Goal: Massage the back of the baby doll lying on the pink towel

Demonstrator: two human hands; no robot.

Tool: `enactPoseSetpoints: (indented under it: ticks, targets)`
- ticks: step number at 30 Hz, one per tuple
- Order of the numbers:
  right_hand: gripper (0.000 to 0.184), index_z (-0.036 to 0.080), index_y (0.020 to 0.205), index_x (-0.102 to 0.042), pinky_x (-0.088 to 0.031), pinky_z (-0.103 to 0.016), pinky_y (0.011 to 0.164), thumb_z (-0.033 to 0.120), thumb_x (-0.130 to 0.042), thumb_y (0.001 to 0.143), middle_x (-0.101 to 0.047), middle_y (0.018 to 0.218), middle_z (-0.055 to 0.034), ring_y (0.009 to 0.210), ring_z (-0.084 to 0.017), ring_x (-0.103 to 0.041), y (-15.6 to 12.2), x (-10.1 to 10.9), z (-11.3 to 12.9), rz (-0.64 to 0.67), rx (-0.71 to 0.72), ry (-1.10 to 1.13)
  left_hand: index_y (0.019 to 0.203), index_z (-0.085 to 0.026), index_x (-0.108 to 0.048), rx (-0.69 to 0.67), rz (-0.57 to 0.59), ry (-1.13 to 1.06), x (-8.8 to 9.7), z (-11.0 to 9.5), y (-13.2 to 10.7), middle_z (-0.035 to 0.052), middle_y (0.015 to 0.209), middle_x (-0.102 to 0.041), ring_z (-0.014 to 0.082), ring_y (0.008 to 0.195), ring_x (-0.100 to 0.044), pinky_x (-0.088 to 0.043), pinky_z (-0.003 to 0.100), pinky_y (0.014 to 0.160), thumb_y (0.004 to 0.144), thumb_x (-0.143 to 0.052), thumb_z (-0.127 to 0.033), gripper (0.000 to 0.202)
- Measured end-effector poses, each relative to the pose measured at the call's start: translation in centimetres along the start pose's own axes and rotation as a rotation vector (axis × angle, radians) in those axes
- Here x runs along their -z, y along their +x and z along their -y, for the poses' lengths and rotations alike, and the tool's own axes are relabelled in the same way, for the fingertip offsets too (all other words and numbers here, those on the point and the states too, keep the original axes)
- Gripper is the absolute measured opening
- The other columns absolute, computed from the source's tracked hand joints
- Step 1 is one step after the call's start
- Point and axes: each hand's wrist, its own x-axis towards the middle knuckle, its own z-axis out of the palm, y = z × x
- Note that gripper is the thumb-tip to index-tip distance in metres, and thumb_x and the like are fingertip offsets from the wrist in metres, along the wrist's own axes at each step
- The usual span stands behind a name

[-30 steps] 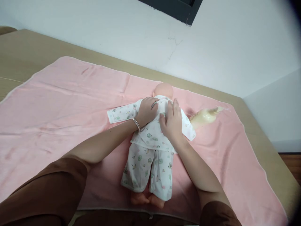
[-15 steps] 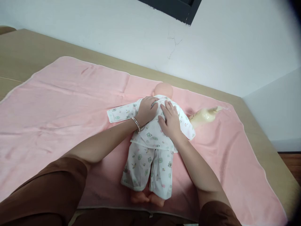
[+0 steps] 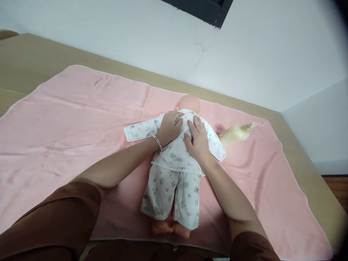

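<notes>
A baby doll [image 3: 188,103] lies on a pink blanket [image 3: 67,119], dressed in a white printed top [image 3: 176,152] and matching trousers [image 3: 171,195]. Its bare right-side arm [image 3: 236,132] sticks out toward the blanket's far corner, while the left sleeve [image 3: 138,131] lies flat and looks empty. My left hand [image 3: 170,127], with a bracelet on the wrist, rests on the doll's chest at the shoulder, fingers curled on the fabric. My right hand [image 3: 198,139] lies flat on the chest, fingers together and stretched out.
The blanket covers a tan wooden table [image 3: 27,54] that stands against a white wall [image 3: 136,32]. The table's right edge [image 3: 312,170] drops off to a wooden floor. The doll's feet [image 3: 171,228] lie close to the near edge.
My right hand has shifted slightly left across the doll's chest and its fingers have drawn together. My left hand has stayed in place.
</notes>
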Motion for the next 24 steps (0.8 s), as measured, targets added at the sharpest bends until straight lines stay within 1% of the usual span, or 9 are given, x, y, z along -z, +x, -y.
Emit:
enactPoseSetpoints:
  ticks: [2,3,7,15,21,24]
  targets:
    - [0.054,0.015,0.144,-0.044,-0.024,-0.058,0.121,0.032,-0.044,0.093,-0.021,0.164,-0.0147,0.153,-0.030,-0.016,-0.02,0.03,0.08,-0.028,-0.012,0.012,0.104,-0.016,-0.069,0.001,0.012,0.004,0.06,-0.07,0.02,0.0074,0.108,-0.073,0.0228,0.106,-0.062,-0.047,0.040,0.100,0.085,-0.045,-0.019,0.030]
    - [0.054,0.014,0.144,-0.044,-0.024,-0.058,0.120,0.031,-0.044,0.093,-0.021,0.164,-0.0148,0.153,-0.030,-0.016,-0.01,0.04,0.11,-0.025,-0.017,0.013,0.104,-0.017,-0.069,0.003,0.016,0.005,0.10,-0.11,0.03,0.0073,0.108,-0.073,0.0228,0.106,-0.062,-0.047,0.040,0.100,0.085,-0.045,-0.019,0.030]
    - [0.052,0.016,0.143,-0.045,-0.020,-0.060,0.121,0.031,-0.042,0.094,-0.033,0.160,-0.0138,0.151,-0.030,-0.022,0.04,0.06,0.09,0.028,-0.024,0.004,0.103,-0.018,-0.068,0.015,0.017,0.003,0.19,-0.24,0.04,0.0067,0.109,-0.073,0.0224,0.106,-0.062,-0.047,0.039,0.101,0.085,-0.045,-0.019,0.030]
    - [0.054,0.011,0.143,-0.047,-0.020,-0.056,0.122,0.031,-0.043,0.094,-0.034,0.158,-0.0164,0.150,-0.030,-0.024,0.08,0.11,0.17,0.025,-0.027,-0.013,0.103,-0.016,-0.069,-0.002,0.003,-0.013,0.11,-0.18,0.04,0.0082,0.108,-0.073,0.0230,0.106,-0.062,-0.047,0.040,0.101,0.085,-0.045,-0.019,0.030]
    - [0.052,0.016,0.143,-0.047,-0.021,-0.059,0.121,0.033,-0.042,0.094,-0.034,0.159,-0.0132,0.151,-0.029,-0.024,0.11,0.11,0.06,0.029,-0.034,0.008,0.102,-0.018,-0.069,0.013,0.014,-0.011,0.10,-0.20,0.07,0.0069,0.108,-0.073,0.0229,0.106,-0.062,-0.047,0.040,0.101,0.085,-0.045,-0.020,0.030]
    - [0.053,0.015,0.143,-0.047,-0.020,-0.058,0.122,0.033,-0.042,0.094,-0.034,0.159,-0.0140,0.151,-0.029,-0.024,0.11,0.12,0.01,0.030,-0.035,0.006,0.103,-0.019,-0.069,0.017,0.014,-0.011,0.09,-0.20,0.05,0.0061,0.109,-0.073,0.0225,0.107,-0.062,-0.046,0.040,0.102,0.085,-0.044,-0.019,0.030]
